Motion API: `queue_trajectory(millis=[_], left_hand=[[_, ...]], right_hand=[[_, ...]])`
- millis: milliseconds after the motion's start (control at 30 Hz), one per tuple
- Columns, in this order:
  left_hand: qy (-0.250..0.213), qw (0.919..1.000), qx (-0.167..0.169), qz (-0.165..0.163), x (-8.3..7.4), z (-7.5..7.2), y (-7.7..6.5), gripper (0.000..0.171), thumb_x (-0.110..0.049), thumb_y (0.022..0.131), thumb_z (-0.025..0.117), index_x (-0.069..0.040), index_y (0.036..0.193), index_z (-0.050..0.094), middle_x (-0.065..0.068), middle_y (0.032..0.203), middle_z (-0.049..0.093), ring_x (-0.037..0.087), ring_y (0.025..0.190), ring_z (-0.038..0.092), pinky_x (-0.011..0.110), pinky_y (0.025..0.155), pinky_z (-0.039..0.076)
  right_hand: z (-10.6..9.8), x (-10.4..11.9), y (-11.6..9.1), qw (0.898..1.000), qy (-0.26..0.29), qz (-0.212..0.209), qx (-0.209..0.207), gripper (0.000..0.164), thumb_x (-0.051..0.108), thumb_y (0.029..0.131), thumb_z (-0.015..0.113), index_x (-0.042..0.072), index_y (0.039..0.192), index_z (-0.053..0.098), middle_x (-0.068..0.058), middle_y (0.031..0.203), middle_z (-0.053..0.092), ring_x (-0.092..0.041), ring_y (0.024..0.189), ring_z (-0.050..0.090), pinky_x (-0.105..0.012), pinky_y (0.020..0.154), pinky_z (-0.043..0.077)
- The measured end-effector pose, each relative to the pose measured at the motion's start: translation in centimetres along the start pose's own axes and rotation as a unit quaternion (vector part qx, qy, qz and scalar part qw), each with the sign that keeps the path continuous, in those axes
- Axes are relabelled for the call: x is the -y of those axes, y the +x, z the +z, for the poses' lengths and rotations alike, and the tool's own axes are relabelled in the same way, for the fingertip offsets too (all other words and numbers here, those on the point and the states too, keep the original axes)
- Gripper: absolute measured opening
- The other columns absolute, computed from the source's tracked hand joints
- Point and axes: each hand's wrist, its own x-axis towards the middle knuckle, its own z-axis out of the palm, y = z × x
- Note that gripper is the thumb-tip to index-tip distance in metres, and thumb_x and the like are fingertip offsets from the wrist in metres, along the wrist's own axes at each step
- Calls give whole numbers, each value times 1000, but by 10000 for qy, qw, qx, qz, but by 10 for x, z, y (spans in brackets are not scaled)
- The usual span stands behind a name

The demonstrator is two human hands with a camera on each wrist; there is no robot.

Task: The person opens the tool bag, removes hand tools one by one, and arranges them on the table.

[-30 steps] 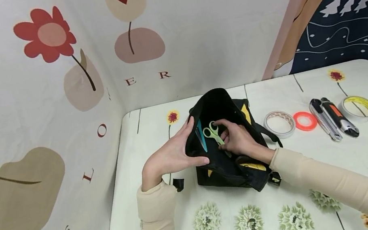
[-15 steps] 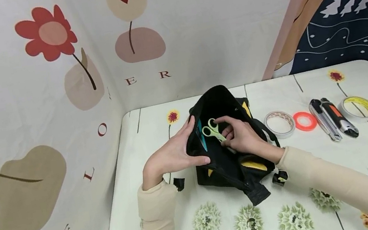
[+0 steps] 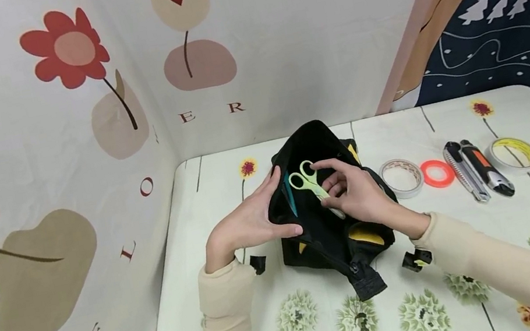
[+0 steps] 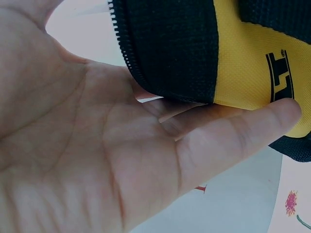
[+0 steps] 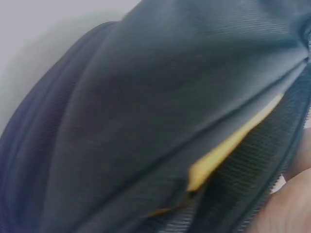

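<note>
A black and yellow zippered bag [image 3: 319, 250] stands with its mouth open in the head view. My left hand [image 3: 245, 219] holds its left rim, the thumb over the lower part of the edge. In the left wrist view my left hand [image 4: 146, 150] has its fingers along the bag's yellow side [image 4: 252, 63]. My right hand [image 3: 355, 191] pinches pale green scissors [image 3: 312, 184] over the bag's mouth, finger rings up and left; the blades are partly hidden. Teal handles [image 3: 290, 199] show against the inner left wall. Black bag fabric [image 5: 146, 107] fills most of the right wrist view.
To the right on the flowered cloth [image 3: 468, 230] lie a wide tape roll [image 3: 386, 182], an orange-red tape roll [image 3: 429, 184], two utility knives [image 3: 463, 172] [image 3: 492, 172] and a yellow-lined tape roll [image 3: 496, 163]. A patterned cloth wall [image 3: 311, 62] rises behind the bag.
My right hand has drawn back a little to the right, and the scissors have risen, showing more of their length. The bag's front tab has shifted downward. My left hand has stayed put.
</note>
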Motion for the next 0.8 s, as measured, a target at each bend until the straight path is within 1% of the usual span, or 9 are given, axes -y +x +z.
queue_trajectory(millis=[133, 300, 400, 567, 667, 800], left_hand=[[36, 10000, 0, 24, -1, 0, 0, 121, -36, 97, 85, -7, 178, 0, 8, 186, -6, 30, 172, 1, 55, 136, 15], [55, 10000, 3, 28, 0, 0, 1, 121, -37, 97, 85, -7, 178, 0, 8, 186, -6, 30, 172, 1, 56, 136, 16], [44, 10000, 16, 26, 1, 0, 1, 121, -37, 97, 85, -7, 178, 0, 8, 186, -6, 30, 172, 0, 56, 136, 16], [27, 10000, 38, 27, 0, 0, 1, 121, -36, 97, 85, -8, 178, -1, 7, 186, -7, 30, 172, 0, 56, 136, 16], [27, 10000, 32, 35, -1, 0, 0, 121, -36, 97, 85, -7, 178, 0, 7, 186, -6, 30, 172, 0, 56, 136, 16], [22, 10000, 32, 18, -1, 0, 0, 121, -36, 97, 85, -7, 178, 0, 7, 186, -7, 30, 172, 0, 56, 136, 16]], right_hand=[[-9, 7, -4, 9986, 513, 79, -47, 69, -11, 90, 85, 2, 154, 60, -16, 105, 73, -21, 85, 72, -23, 74, 58], [-23, 14, -8, 9932, 1130, 59, -269, 70, -16, 91, 82, 0, 155, 58, -19, 106, 72, -14, 87, 68, -20, 72, 54], [-32, 15, -13, 9907, 1289, -64, -434, 72, -19, 89, 81, -1, 155, 58, -16, 105, 71, -11, 88, 67, -18, 71, 53], [-49, 10, -24, 9868, 1391, -234, -796, 73, -22, 87, 80, -1, 154, 59, -2, 100, 73, -9, 87, 69, -16, 70, 54], [-60, 7, -30, 9828, 1521, -233, -1018, 74, -23, 87, 80, 5, 153, 63, 2, 99, 74, -9, 86, 70, -16, 72, 57], [-74, 1, -37, 9795, 1692, -135, -1081, 75, -22, 90, 78, 17, 153, 66, 4, 100, 76, -9, 88, 70, -16, 75, 58]])
